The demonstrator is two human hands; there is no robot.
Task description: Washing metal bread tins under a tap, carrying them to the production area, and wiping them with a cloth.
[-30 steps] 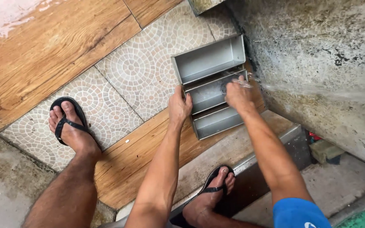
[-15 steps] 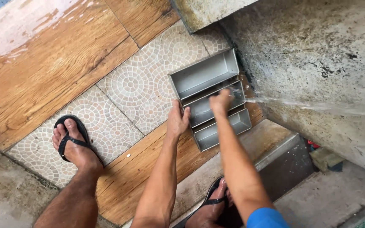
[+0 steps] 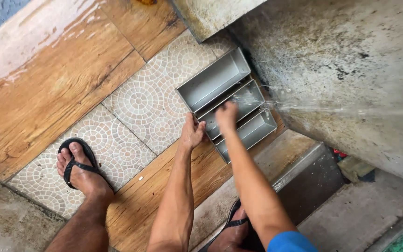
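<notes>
The left hand (image 3: pixel 193 133) grips the near left end of the middle tray of three long rectangular grey metal trays (image 3: pixel 229 100), its fingers curled over the rim, so it is closed on that tray's edge. Far to the left of it, a bare foot in a black rubber flip-flop sandal (image 3: pixel 78 163) stands on the beige floor tile with a circular mosaic pattern (image 3: pixel 141 102), and beyond that lies the brown wood-look floor plank (image 3: pixel 57 79), pale and wet-looking towards its upper left. The three trays lie side by side on the floor, touching one another, set at a slant with their far ends against the foot of the rough stained grey concrete wall (image 3: pixel 341 60). Just right of the left hand, the right hand (image 3: pixel 227 115) is inside or over the middle tray, blurred, fingers bent; whether it clasps anything cannot be told. A thin stream of water (image 3: pixel 332 111) runs across from the right side of the view and meets the trays near the middle tray's far end, with splashes showing there. Below the trays a grey concrete step (image 3: pixel 299 163) drops down, and a second foot in a sandal (image 3: pixel 232 228) shows between the forearms at the bottom. A blue sleeve (image 3: pixel 291 242) covers the right upper arm.
</notes>
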